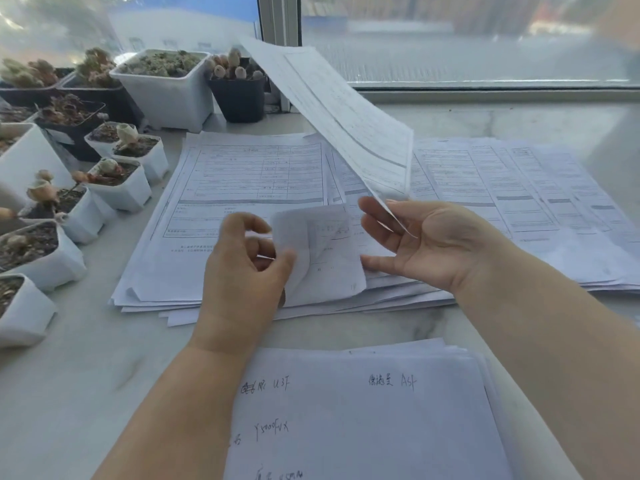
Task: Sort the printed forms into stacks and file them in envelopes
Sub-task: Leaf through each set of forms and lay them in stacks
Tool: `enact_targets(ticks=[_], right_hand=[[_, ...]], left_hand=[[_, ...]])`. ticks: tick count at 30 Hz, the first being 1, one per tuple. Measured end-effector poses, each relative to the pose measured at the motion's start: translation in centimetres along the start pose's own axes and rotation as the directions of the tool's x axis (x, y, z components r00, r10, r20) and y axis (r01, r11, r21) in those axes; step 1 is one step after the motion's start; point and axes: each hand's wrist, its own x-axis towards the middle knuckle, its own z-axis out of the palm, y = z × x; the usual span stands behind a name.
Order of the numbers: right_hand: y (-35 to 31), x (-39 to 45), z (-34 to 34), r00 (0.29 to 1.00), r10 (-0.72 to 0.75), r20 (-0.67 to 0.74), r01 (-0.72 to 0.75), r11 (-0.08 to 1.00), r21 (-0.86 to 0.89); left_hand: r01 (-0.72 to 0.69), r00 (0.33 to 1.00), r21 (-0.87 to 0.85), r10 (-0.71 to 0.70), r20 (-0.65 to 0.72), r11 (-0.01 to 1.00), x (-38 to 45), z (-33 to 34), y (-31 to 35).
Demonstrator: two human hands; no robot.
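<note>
Far left: small plant pots lined the table edge, close to the paper, easy to knock.

Left stack of forms sat just right of the pots, sheets fanned and edges not squared. My left hand was over its near edge, thumb and fingers pinching the curled corner of 1 sheet. Grasping, not flat.

Centre: my right hand was palm up, fingers loosely curled, lower corner of a lifted form held between thumb and fingers. That form stood tilted up toward the window, bowing under its own weight.

Right: a second spread of forms lay overlapped on the table. Near edge of view: a separate stack with handwriting on top. No envelopes in view.

Handling, my read: single sheets are light, floppy, creasable, and cling to each other. A corner pinch works for peeling 1 off, but it sags, so I'd support along an edge before moving it. Stacks will likely slide apart; square them with both hands, gripping opposite long edges.
</note>
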Motion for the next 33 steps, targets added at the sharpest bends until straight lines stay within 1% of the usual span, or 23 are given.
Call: enact_targets(ticks=[2, 5, 7, 8, 10, 12, 13, 15, 17, 19, 20, 21, 22, 23, 24, 25, 26, 27, 28, 29, 30, 33], right_hand=[[-0.1, 0.2, 0.8, 1.0, 0.002, 0.018, -0.002, 1.0, 0.014], [-0.4, 0.5, 2.0, 0.999, -0.016, 0.029, 0.015, 0.999, 0.05], [-0.5, 0.7, 2.7, 0.999, -0.024, 0.037, 0.022, 0.999, 0.041], [-0.5, 0.8, 3.0, 0.999, -0.022, 0.027, 0.021, 0.999, 0.036], [-0.4, 0.8, 3.4, 1.0, -0.02, -0.004, 0.02, 0.999, 0.028], [-0.5, 0.7, 3.5, 0.999, -0.026, -0.035, 0.027, 0.999, 0.027], [-0.6, 0.6, 3.3, 0.998, -0.037, -0.048, 0.038, 0.999, 0.026], [-1.0, 0.3, 2.6, 0.99, -0.091, -0.109, 0.092, 0.996, 0.003], [-1.7, -0.1, 1.5, 0.965, -0.164, -0.204, 0.15, 0.985, -0.082], [-2.5, -0.8, -0.1, 0.911, -0.293, -0.291, 0.221, 0.941, -0.256], [-3.1, -1.4, -1.1, 0.867, -0.388, -0.314, 0.269, 0.893, -0.361], [-3.6, -2.0, -2.3, 0.81, -0.497, -0.311, 0.309, 0.813, -0.494], [-4.3, -2.8, -3.8, 0.744, -0.609, -0.273, 0.322, 0.686, -0.653], [-5.0, -3.7, -5.2, 0.694, -0.688, -0.214, 0.286, 0.536, -0.794], [-5.7, -4.9, -6.1, 0.681, -0.712, -0.169, 0.202, 0.405, -0.892], [-6.6, -5.9, -7.3, 0.699, -0.7, -0.146, 0.134, 0.328, -0.935], [-7.3, -6.9, -8.2, 0.724, -0.674, -0.147, 0.108, 0.321, -0.941], [-8.0, -7.5, -9.0, 0.743, -0.654, -0.139, 0.128, 0.343, -0.931], [-8.6, -8.0, -9.5, 0.761, -0.636, -0.128, 0.151, 0.365, -0.919], [-9.0, -8.1, -9.4, 0.788, -0.604, -0.117, 0.171, 0.399, -0.901], [-9.0, -8.2, -8.8, 0.824, -0.555, -0.113, 0.175, 0.44, -0.881], [-8.1, -7.0, -5.8, 0.879, -0.468, -0.091, 0.165, 0.477, -0.864]], left_hand=[[-0.062, 0.998, 0.067, 0.06, 0.038, 0.996, 0.0, 0.0, 0.0], [-0.21, 0.968, 0.169, 0.181, 0.176, 0.963, -0.5, 0.1, 0.5], [-0.307, 0.935, 0.31, 0.225, 0.273, 0.9, -1.0, 0.2, 0.6], [-0.343, 0.926, 0.367, 0.244, 0.289, 0.865, -1.0, 0.2, 0.6], [-0.39, 0.918, 0.403, 0.314, 0.242, 0.828, -1.1, 0.1, 0.8], [-0.413, 0.91, 0.41, 0.385, 0.153, 0.813, -1.1, 0.1, 1.0], [-0.407, 0.91, 0.416, 0.398, 0.114, 0.813, -1.1, 0.1, 1.0], [-0.362, 0.927, 0.416, 0.369, 0.066, 0.834, -1.2, 0.2, 1.0], [-0.326, 0.945, 0.394, 0.312, 0.1, 0.859, -1.4, 0.3, 0.7], [-0.298, 0.953, 0.395, 0.247, 0.175, 0.869, -1.4, 0.3, 0.3], [-0.288, 0.952, 0.436, 0.207, 0.226, 0.852, -1.3, 0.2, 0.0], [-0.288, 0.948, 0.495, 0.171, 0.269, 0.82, -1.2, 0.2, -0.2], [-0.296, 0.947, 0.537, 0.167, 0.276, 0.79, -1.0, 0.2, -0.3], [-0.297, 0.951, 0.546, 0.193, 0.24, 0.783, -0.9, 0.2, -0.2], [-0.269, 0.963, 0.522, 0.221, 0.154, 0.81, -0.9, 0.2, 0.0], [-0.215, 0.973, 0.465, 0.231, 0.023, 0.859, -0.9, 0.0, 0.3], [-0.151, 0.969, 0.387, 0.214, -0.126, 0.91, -0.7, -0.2, 0.5], [-0.097, 0.95, 0.297, 0.177, -0.258, 0.95, -0.5, -0.4, 0.6], [-0.073, 0.926, 0.217, 0.147, -0.347, 0.974, -0.3, -0.7, 0.6], [-0.071, 0.906, 0.174, 0.137, -0.401, 0.982, -0.2, -0.9, 0.7], [-0.076, 0.894, 0.163, 0.14, -0.427, 0.984, -0.2, -1.0, 0.7], [-0.137, 0.876, 0.161, 0.196, -0.44, 0.977, -0.4, -0.8, 1.0]])
